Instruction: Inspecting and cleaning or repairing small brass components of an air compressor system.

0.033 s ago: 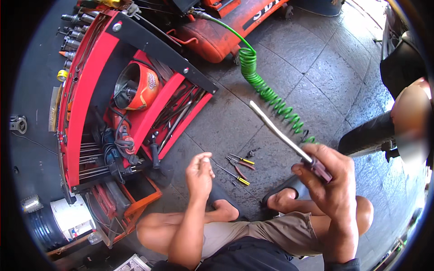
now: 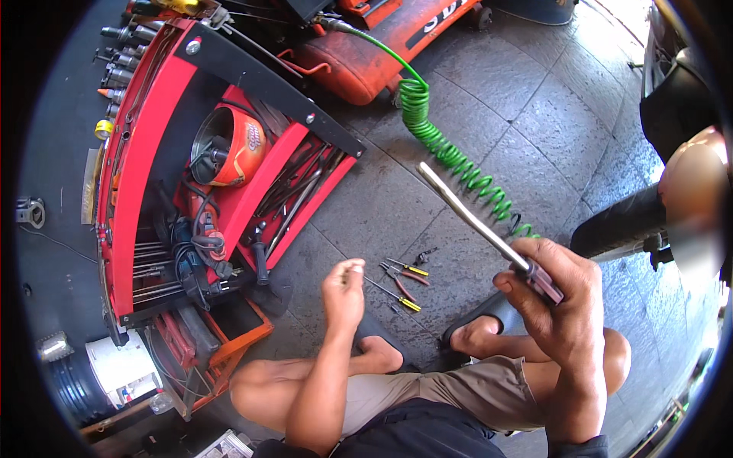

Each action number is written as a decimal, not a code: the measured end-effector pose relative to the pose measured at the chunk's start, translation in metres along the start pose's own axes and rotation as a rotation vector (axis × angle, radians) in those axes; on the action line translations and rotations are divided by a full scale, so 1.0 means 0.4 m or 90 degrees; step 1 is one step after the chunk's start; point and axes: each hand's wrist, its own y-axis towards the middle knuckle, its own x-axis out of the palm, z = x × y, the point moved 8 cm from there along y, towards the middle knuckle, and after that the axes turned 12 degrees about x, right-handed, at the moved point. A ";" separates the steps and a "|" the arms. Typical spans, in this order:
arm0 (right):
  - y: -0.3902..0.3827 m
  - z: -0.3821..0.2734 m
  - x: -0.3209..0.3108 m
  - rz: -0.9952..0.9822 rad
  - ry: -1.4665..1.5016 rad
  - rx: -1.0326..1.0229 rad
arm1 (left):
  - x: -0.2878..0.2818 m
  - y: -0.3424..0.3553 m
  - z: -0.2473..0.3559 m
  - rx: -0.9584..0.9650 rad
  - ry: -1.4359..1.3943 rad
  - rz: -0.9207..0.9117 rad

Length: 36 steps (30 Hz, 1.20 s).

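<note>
My right hand (image 2: 561, 305) is raised on the right, its thumb and fingers closed on the maroon block-shaped end of a pale, slightly bent rod (image 2: 473, 220). The rod points up and left over the floor. To the left, my left hand (image 2: 343, 294) is held up with fingers curled and fingertips pressed together; whether anything small is in them is hidden. On the floor between my feet lie a long screwdriver with a yellow handle (image 2: 408, 304), pliers with reddish handles (image 2: 408, 284) and a shorter yellow-handled screwdriver (image 2: 416, 270).
A red tool cart (image 2: 160, 153) on the left holds an orange tin (image 2: 246, 149), corded power tools and wrenches. A coiled green air hose (image 2: 450, 156) runs from an orange compressor (image 2: 355, 65). At the right stands a black tyre (image 2: 622, 225). A white container (image 2: 122, 366) sits lower left.
The rod has tilted slightly in my right hand, its far end shifting a little left. My left hand has turned slightly, with its fingers curled more tightly.
</note>
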 end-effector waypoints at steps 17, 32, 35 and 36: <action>-0.005 0.017 -0.022 -0.019 0.023 0.012 | 0.097 -0.024 -0.431 -0.036 0.553 -0.247; -0.017 0.057 0.085 -0.134 -0.128 0.004 | 0.157 0.042 -0.216 -0.205 -0.405 -0.014; -0.069 0.048 0.130 -0.176 -0.168 -0.043 | 0.118 0.041 0.152 -0.104 -0.588 -0.055; -0.074 0.024 0.136 -0.171 -0.156 -0.066 | 0.099 0.035 0.224 -0.075 -0.620 -0.111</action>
